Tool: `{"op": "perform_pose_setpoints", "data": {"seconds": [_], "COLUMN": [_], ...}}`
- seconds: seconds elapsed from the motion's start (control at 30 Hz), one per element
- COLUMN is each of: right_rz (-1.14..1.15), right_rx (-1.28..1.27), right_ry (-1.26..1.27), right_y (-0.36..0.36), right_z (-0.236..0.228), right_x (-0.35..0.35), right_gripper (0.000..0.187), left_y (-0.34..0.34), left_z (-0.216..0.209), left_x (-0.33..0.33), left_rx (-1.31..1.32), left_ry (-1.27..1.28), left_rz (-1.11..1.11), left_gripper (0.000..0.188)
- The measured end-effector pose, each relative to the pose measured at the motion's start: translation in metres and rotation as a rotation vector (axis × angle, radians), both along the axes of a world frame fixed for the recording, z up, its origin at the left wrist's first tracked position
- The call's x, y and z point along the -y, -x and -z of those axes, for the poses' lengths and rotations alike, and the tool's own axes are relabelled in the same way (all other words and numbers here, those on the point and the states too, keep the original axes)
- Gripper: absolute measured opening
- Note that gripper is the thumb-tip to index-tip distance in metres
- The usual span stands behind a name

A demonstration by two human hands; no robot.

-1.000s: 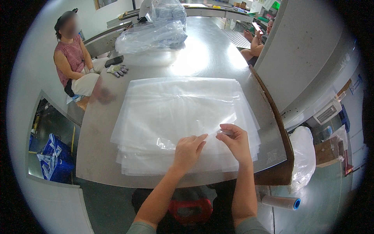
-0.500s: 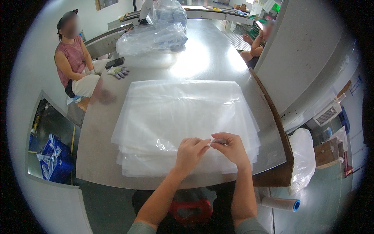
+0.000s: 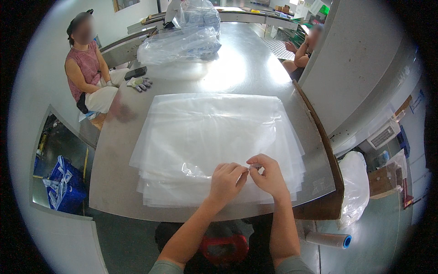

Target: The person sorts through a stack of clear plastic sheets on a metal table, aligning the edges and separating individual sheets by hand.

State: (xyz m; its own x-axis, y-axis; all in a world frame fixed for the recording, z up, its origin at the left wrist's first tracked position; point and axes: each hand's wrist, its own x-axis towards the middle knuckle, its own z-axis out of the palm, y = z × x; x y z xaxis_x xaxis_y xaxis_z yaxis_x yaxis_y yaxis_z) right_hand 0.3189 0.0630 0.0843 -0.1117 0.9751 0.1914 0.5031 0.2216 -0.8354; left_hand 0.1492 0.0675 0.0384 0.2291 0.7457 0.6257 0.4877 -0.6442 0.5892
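Note:
A stack of clear plastic sheets or bags [image 3: 205, 132] lies spread on the metal table in front of me, its near edges slightly uneven. Above its near right part my two hands meet at the fingertips. My left hand [image 3: 226, 182] is closed in a pinch, thumb against forefinger. My right hand [image 3: 268, 177] pinches as well, its forefinger curved over the thumb. Something small and pale shows between the two sets of fingertips, too small to name. Which hand grips it more I cannot tell.
On the metal table [image 3: 121, 173] are a glove [image 3: 139, 83], a dark phone [image 3: 135, 73] and a bulky clear plastic bundle [image 3: 180, 45]. A person [image 3: 84, 68] sits at the left, another [image 3: 303, 52] at far right. Cardboard [image 3: 319, 128] edges the right side; a film roll [image 3: 328, 239] lies below.
Both hands have shifted slightly, the left one a little to the right. Less of the small greyish thing at the right fingertips shows now. The plastic stack stays in place.

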Motion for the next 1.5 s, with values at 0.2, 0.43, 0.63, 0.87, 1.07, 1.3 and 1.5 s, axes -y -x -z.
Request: {"op": "perform_pose_setpoints", "data": {"seconds": [0.2,0.43,0.63,0.87,1.07,1.3,1.5], "right_rz": [0.122,0.255,0.321,0.399,0.500,0.557,0.570], "right_rx": [-0.007,-0.269,-0.549,-0.652,-0.749,-0.762,-0.776], "right_ry": [-0.150,0.007,-0.075,-0.092,-0.096,-0.114,-0.115], "right_y": [-0.010,-0.026,-0.036,-0.058,-0.063,-0.062,-0.058], "right_z": [0.015,0.002,0.004,0.007,0.010,0.013,0.014], "right_x": [-0.004,-0.005,-0.009,-0.008,-0.012,-0.015,-0.017], "right_gripper": [0.024,0.027,0.025,0.026,0.027,0.028,0.028], "left_y": [0.012,0.042,0.060,0.128,0.168,0.158,0.132], "left_z": [-0.003,-0.005,-0.015,-0.014,-0.005,-0.004,0.013], "left_x": [-0.007,-0.008,-0.005,-0.010,-0.001,0.011,0.012], "left_rx": [-0.021,-0.138,-0.263,-0.094,-0.192,-0.328,-0.335], "left_ry": [0.066,0.161,0.148,0.326,0.261,0.123,0.084], "left_rz": [-0.063,-0.040,-0.076,-0.068,-0.225,-0.136,-0.046], "left_gripper": [0.009,0.028,0.034,0.019,0.022,0.033,0.028]}}
